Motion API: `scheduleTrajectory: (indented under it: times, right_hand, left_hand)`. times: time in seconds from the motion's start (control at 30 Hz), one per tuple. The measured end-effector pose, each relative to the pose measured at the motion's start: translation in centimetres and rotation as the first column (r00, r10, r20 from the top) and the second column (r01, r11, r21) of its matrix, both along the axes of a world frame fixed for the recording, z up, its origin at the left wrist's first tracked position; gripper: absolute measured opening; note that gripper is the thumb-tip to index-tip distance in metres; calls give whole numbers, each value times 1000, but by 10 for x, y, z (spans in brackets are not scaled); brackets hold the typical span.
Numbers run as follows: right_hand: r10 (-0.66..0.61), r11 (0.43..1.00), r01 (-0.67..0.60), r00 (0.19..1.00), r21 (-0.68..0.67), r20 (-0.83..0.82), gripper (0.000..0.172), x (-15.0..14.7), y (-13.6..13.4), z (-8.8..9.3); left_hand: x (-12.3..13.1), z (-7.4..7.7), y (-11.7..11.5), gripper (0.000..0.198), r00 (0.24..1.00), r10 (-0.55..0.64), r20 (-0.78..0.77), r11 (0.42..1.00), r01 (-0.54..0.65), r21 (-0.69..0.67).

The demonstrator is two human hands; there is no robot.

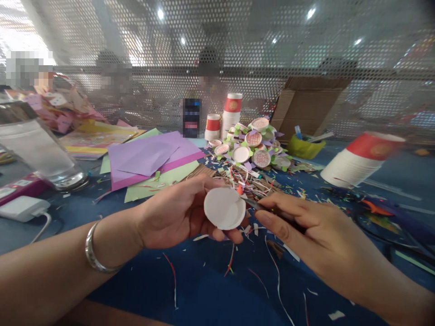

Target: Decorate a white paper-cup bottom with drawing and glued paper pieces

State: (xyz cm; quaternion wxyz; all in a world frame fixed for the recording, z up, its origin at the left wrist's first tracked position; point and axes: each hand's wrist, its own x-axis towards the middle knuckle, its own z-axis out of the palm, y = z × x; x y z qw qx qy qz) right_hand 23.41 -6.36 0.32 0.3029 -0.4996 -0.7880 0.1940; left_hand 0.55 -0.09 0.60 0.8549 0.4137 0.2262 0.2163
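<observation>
The left hand (183, 210) cups a round white disc (222, 210), its pale face and raised rim turned toward the viewer, fingers curled behind and beneath it. The right hand (312, 231) grips a slim dark tool (254, 204) between thumb and fingers, its tip at the disc's right edge; whether it touches the rim I cannot tell. A silver bracelet (90, 249) circles the left wrist. The disc is held above the blue bench (207, 296), where loose strands and paper bits lie scattered, among them a long white strand (279, 276) between the hands and the near edge of the view.

Just beyond the hands lies a tangle of scraps (268, 183), and behind it rises a pile of round pieces (253, 139) with green and purple tabs. Left of these, purple sheets (146, 156) overlap a light green sheet (159, 183). Further left stand a clear glass (47, 154) and, nearer, a white charger (23, 208).

Two red-and-white cup stacks stand behind the pile, the taller one (232, 115) on the right. A yellow-green bowl (304, 148) sits to its right, before a cardboard box (311, 108). Another cup stack (360, 160), blurred, appears tilted at far right. A perforated screen (152, 36) spans the back.
</observation>
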Motion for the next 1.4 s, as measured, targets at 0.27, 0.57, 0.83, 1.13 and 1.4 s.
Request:
scheduleTrajectory:
  times: [0.27, 0.57, 0.83, 1.13, 1.4]
  right_hand:
    - [-4, 1000, 3, 1000, 27, 20, 36, 2, 0, 1]
    - [25, 1000, -25, 1000, 15, -9, 38, 1, -2, 4]
    - [-189, 980, 183, 978, 71, 87, 43, 11, 6, 2]
    - [-273, 945, 326, 817, -17, 508, 48, 16, 18, -15]
    - [-248, 962, 270, 783, 48, 571, 34, 15, 11, -25]
  left_hand:
    - [2, -1, -6, 39, 999, 28, -18, 999, -27, 28]
    - [3, 4, -12, 39, 1000, 6, 8, 999, -6, 38]
    - [6, 5, -5, 26, 967, 242, -78, 970, -240, 33]
    - [4, -3, 0, 20, 857, 511, -68, 846, -487, 219]
    - [6, -2, -6, 12, 852, 523, -24, 820, -495, 288]
